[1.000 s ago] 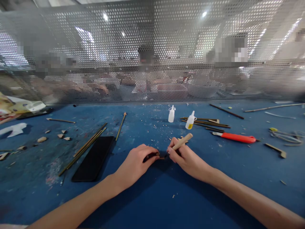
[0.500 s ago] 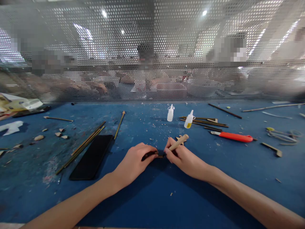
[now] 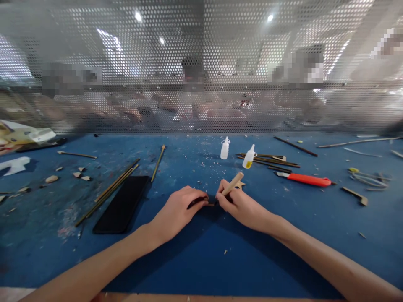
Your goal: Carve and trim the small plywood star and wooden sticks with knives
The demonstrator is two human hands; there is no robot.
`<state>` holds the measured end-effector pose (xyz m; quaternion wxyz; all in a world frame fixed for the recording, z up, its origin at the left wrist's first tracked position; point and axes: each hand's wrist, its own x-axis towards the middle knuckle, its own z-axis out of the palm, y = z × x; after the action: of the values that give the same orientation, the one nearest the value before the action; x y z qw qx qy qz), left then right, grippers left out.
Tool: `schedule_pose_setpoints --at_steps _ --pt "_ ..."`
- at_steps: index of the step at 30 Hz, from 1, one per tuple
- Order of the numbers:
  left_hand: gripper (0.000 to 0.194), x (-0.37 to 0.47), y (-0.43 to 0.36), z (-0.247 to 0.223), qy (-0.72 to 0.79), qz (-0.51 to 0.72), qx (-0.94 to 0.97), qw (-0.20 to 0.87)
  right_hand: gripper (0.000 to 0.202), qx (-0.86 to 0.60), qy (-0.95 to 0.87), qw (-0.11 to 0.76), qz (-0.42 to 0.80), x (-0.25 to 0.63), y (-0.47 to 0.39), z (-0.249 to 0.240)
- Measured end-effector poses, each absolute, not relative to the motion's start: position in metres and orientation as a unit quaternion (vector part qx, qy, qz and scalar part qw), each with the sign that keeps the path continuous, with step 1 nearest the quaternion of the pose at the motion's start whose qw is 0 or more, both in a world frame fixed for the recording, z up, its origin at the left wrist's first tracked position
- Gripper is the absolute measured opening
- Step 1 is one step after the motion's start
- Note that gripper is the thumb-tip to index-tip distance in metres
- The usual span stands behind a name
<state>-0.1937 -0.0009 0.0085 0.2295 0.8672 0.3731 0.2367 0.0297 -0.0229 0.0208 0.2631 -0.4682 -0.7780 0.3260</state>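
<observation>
My left hand [image 3: 182,207] is closed in a pinch on a small thin brown stick [image 3: 210,204], most of it hidden by the fingers. In my right hand [image 3: 239,207] is a thick beige pen-like tool [image 3: 233,183], gripped like a pen and slanting up to the right. Its dark lower tip is close to the end of the brown stick; whether they touch I cannot tell. Just behind my right hand lies a small wooden star [image 3: 241,184], partly covered. A black phone [image 3: 122,205] lies left of my left hand.
Two white glue bottles [image 3: 224,148] stand beyond my hands, beside dark sticks [image 3: 270,161]. A red-handled cutter [image 3: 308,180] and scissors [image 3: 367,178] lie right. Thin sticks [image 3: 108,191] lie by the phone. A perforated metal screen [image 3: 201,109] closes off the blue table's back, with people behind it.
The upper end of the beige pen-like tool has shifted slightly left and more of the wooden star shows. Both hands stay at nearly the same spot, and the view has shifted a little.
</observation>
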Motion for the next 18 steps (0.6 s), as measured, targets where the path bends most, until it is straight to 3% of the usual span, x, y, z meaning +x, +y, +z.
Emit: schedule_pose_setpoints --at_steps 10,18 --pt "0.02 -0.195 -0.002 0.006 0.314 0.264 0.892 0.191 0.025 -0.465 -0.781 0.219 0.354 0.034 -0.025 0.033" --pt "0.01 -0.193 -0.003 0.006 0.368 0.266 0.864 0.218 0.012 -0.485 -0.754 0.23 0.378 0.041 -0.037 0.051"
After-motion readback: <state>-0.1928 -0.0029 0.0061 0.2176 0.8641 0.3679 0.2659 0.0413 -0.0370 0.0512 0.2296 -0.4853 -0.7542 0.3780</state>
